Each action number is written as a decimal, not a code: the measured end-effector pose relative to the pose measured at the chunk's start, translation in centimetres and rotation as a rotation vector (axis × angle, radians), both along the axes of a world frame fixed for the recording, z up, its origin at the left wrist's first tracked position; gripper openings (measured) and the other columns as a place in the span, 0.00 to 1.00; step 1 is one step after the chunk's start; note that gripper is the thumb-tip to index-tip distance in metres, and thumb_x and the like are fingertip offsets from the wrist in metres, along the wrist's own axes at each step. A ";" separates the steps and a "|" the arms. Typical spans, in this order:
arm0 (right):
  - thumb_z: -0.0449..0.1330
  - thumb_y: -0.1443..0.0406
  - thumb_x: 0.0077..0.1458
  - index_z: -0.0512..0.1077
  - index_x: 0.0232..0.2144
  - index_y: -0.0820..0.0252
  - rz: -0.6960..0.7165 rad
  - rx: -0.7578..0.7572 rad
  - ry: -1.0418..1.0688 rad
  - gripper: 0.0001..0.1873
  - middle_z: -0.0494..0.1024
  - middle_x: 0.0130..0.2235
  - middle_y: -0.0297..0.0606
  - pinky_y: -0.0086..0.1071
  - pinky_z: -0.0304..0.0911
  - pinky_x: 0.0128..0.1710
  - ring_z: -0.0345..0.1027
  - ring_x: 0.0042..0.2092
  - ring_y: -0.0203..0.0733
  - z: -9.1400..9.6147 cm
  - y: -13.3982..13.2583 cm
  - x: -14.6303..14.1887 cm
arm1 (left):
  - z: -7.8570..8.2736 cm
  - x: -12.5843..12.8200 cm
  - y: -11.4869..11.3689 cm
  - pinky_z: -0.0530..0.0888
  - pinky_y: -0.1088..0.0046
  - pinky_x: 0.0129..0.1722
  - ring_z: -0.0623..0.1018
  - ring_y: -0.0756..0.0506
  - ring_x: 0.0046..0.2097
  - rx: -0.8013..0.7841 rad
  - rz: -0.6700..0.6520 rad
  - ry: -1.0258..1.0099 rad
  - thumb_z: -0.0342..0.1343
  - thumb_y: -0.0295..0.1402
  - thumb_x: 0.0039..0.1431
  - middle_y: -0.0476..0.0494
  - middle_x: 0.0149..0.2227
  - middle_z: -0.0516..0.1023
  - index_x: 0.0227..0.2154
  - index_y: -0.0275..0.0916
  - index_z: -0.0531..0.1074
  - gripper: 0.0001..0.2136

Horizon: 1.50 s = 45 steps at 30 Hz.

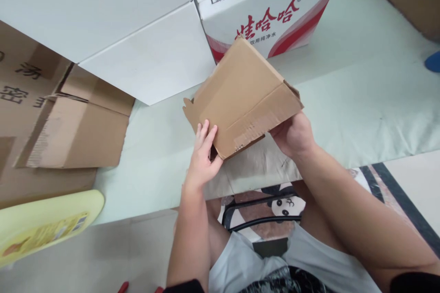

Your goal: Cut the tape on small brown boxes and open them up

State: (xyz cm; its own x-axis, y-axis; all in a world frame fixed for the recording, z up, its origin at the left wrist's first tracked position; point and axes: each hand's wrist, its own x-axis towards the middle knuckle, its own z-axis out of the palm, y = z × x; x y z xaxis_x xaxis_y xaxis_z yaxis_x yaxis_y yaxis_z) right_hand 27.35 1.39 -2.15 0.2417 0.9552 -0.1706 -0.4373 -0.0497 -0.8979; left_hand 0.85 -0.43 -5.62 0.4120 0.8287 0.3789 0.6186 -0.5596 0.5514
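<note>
A brown cardboard box [245, 96] is tilted between my two hands, above the front part of the cloth-covered table. Along its lower edge the cardboard looks scuffed, and a flap with a cut tab sticks out at the left. My left hand [204, 158] grips the box's lower left corner, with fingers on the outer face and the thumb near the bottom edge. Under the right corner, my right hand [294, 132] supports the box from below, its fingertips hidden behind the cardboard. What the box contains, if anything, cannot be seen.
White cartons [147, 55] and a white carton with red lettering [271, 27] stand behind. Larger brown cartons [79, 123] are at the left, near a yellow-green container [51, 224]. A blue object [433, 62] lies at the right edge of the pale green tablecloth [360, 114].
</note>
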 end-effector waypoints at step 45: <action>0.65 0.42 0.48 0.74 0.46 0.52 0.126 0.194 0.131 0.29 0.82 0.54 0.43 0.47 0.71 0.61 0.75 0.59 0.51 2.1 -2.5 1.0 | -2.5 5.9 -3.7 0.60 0.50 0.74 0.61 0.39 0.75 0.234 0.336 0.023 0.49 0.24 0.60 0.33 0.71 0.67 0.71 0.39 0.62 0.34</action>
State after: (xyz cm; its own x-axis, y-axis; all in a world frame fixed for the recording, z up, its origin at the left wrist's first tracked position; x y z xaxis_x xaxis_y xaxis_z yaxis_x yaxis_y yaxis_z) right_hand 28.35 -1.08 0.00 0.1064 0.9943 -0.0034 -0.5515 0.0562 -0.8323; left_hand 6.71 -4.13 -8.09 0.1437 0.8112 0.5668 0.7992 -0.4329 0.4169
